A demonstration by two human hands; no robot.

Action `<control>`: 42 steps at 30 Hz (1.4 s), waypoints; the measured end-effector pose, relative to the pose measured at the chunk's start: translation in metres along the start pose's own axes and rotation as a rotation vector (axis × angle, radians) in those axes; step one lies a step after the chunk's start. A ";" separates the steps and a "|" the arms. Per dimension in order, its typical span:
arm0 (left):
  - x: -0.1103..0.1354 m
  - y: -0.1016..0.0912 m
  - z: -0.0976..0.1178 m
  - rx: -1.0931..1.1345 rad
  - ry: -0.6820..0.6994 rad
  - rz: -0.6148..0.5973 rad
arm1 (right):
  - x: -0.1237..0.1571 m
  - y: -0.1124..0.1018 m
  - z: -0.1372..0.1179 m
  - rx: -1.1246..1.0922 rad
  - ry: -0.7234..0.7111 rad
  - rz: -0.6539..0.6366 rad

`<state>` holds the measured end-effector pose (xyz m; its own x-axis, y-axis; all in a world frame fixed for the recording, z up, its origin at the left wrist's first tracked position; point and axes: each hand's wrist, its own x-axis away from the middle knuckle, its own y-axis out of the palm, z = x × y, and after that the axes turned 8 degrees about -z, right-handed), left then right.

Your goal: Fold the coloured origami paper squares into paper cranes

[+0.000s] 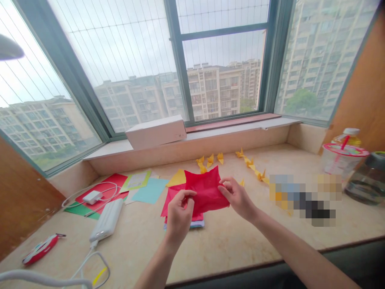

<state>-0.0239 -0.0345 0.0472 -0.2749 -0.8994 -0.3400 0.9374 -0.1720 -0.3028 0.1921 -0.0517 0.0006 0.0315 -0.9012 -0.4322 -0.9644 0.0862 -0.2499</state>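
A thin, creased red paper sheet (207, 190) is stretched between my two hands above the stone sill. My left hand (181, 206) pinches its left side between thumb and fingers. At its right edge, my right hand (236, 194) pinches it the same way. Below the sheet, more red paper (171, 196) lies on a small stack, with a pale purple edge (197, 224) showing at the bottom. A yellow paper piece (178, 178) sits behind my left hand. Several folded yellow paper cranes (210, 160) stand beyond the sheet, and others (249, 162) run to the right.
At left lie a light blue sheet (150, 190), a white power bank (107, 218), a charger with a cable (92, 197) and a red-and-white object (41, 249). A white box (156, 134) rests by the window. A lidded cup (343, 158) and dark-topped jar (368, 180) stand right, near a blurred patch.
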 end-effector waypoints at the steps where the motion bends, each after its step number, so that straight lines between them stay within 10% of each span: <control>1: 0.002 -0.005 -0.001 -0.015 -0.019 0.010 | 0.001 0.003 -0.002 -0.007 0.002 -0.053; 11: -0.006 -0.070 -0.022 -0.321 -0.164 0.114 | 0.016 0.024 -0.019 0.076 -0.034 -0.442; 16: -0.021 -0.095 -0.038 -0.705 -0.147 -0.262 | 0.014 0.019 -0.017 0.217 -0.084 -0.399; 22: -0.022 -0.071 -0.036 -1.226 0.062 -0.319 | 0.013 0.020 -0.013 0.268 -0.077 -0.366; 28: -0.041 -0.056 -0.043 -1.050 0.071 -0.747 | 0.013 0.019 -0.014 0.290 -0.066 -0.394; 42: -0.045 -0.037 -0.087 -0.882 0.191 -0.631 | 0.020 0.018 -0.023 0.328 -0.055 -0.535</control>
<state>-0.0650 0.0475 -0.0038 -0.7504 -0.6609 -0.0092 0.1556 -0.1631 -0.9743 0.1695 -0.0773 0.0074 0.5089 -0.8334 -0.2158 -0.6811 -0.2365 -0.6930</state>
